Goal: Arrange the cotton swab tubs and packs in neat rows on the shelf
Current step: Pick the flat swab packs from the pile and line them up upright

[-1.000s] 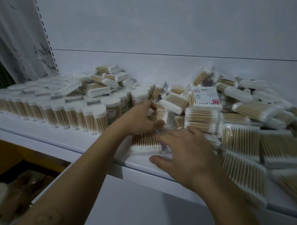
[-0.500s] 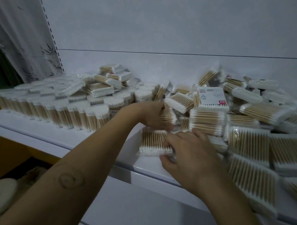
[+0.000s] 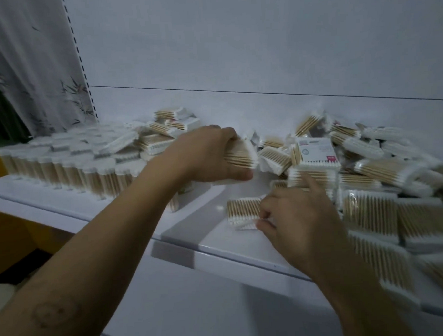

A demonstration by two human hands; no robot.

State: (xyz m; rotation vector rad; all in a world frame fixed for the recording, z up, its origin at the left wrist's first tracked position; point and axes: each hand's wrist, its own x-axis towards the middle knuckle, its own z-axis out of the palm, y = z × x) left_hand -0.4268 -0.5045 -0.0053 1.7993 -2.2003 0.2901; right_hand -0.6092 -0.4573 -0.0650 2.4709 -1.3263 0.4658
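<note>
Left hand (image 3: 207,155) grips a raised pack (image 3: 240,155); right hand (image 3: 298,215) pinches a flat pack (image 3: 242,210).

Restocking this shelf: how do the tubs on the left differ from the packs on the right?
The tubs stand upright in tidy rows; the packs lie in a loose heap. The tubs are round with white lids; the packs are flat and rectangular. Both hold wooden-stemmed cotton swabs on the white shelf.

Your left hand (image 3: 209,155) and right hand (image 3: 298,215) are bare, forearms too; a faint ring-shaped mark (image 3: 53,312) shows on the left forearm (image 3: 112,238).
</note>
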